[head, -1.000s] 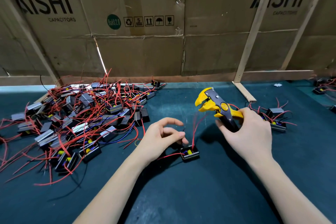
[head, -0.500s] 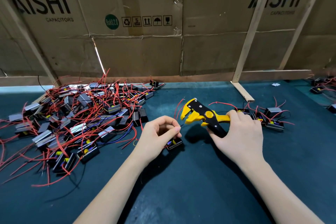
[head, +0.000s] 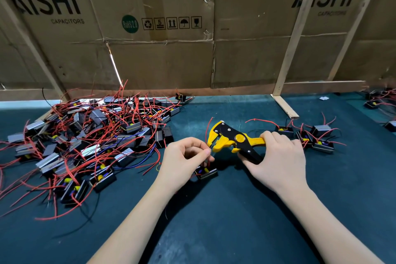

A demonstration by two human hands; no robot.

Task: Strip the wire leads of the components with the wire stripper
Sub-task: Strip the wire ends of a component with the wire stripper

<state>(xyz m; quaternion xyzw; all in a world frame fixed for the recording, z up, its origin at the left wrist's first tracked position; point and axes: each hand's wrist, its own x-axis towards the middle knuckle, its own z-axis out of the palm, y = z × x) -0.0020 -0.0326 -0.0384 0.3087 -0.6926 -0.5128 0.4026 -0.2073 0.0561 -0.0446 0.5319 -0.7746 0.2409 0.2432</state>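
A dark teal worktop [head: 214, 231] is seen from above, through a camera worn on the head. Two bare forearms reach in from the bottom edge and meet near the middle.

The left hand [head: 182, 163] is pinched closed, thumb against forefinger, on a thin red wire lead [head: 207, 133]. The lead is held up toward the stripper, probably so that its end can be fed into the tool's mouth. The lead's far end curls up behind the stripper head. Whether the lead is already between the tool's teeth cannot be told.

The right hand [head: 278, 161] is wrapped around the handles of a yellow and black wire stripper [head: 233, 140]. The tool is held level, just above the worktop, with its head pointed left at the pinched lead. Its mouth is seen partly parted.

Just below the left hand's fingertips lies the component [head: 206, 172] being worked: a small black box, open on top, with yellow and blue parts showing inside. It rests on the worktop, apparently left there so that both hands are free for wire and tool.

At the left, a large tangled pile of components [head: 90, 146] with long red leads is heaped, likely the stock not yet stripped. At the right, beyond the right hand, a small group of components [head: 317, 137] is set apart, likely the finished ones. Cardboard sheets [head: 160, 60] printed "AiSHi CAPACITORS" are stood up as a wall behind the worktop.
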